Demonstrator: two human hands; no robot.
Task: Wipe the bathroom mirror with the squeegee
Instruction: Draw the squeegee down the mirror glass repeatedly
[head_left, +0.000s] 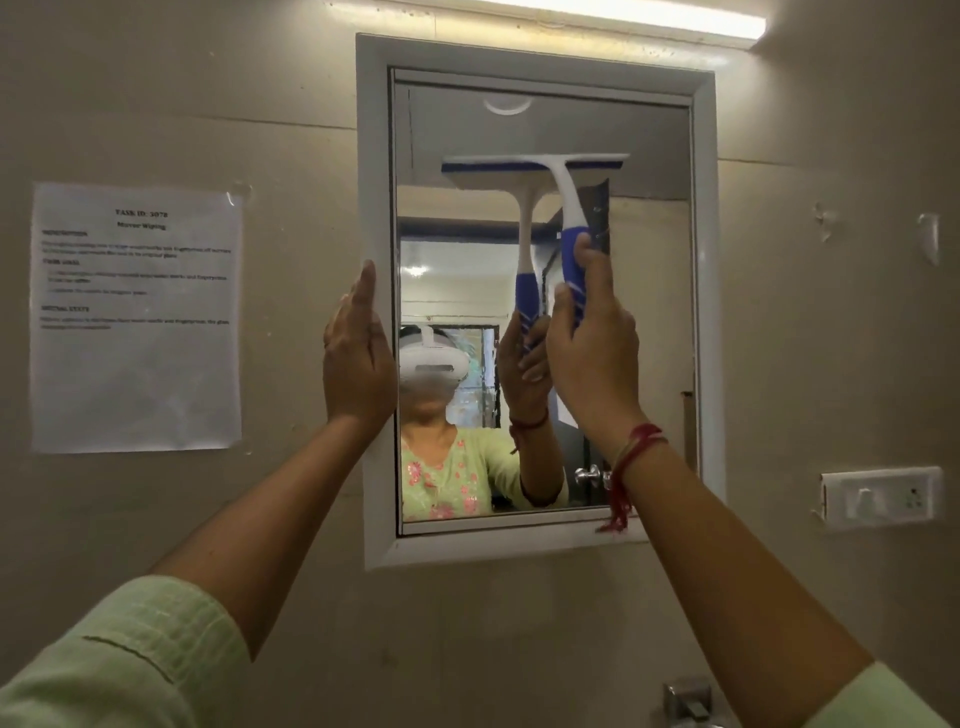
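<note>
The bathroom mirror (644, 322) hangs on the wall in a white frame (375, 156). A white and blue squeegee (563, 179) is pressed to the glass in its upper half, blade level. My right hand (592, 353) is closed around the blue handle below the blade. The squeegee's reflection shows just to the left of it. My left hand (358, 353) lies flat, fingers together, against the left side of the frame at mid height. The glass above the blade looks grey and dull; below it the room reflects sharply.
A printed paper sheet (136, 317) is taped to the wall left of the mirror. A white switch plate (880, 498) sits at the right, with a clear hook (929, 240) above it. A tube light (623, 15) glows overhead. A metal tap top (688, 701) shows at the bottom.
</note>
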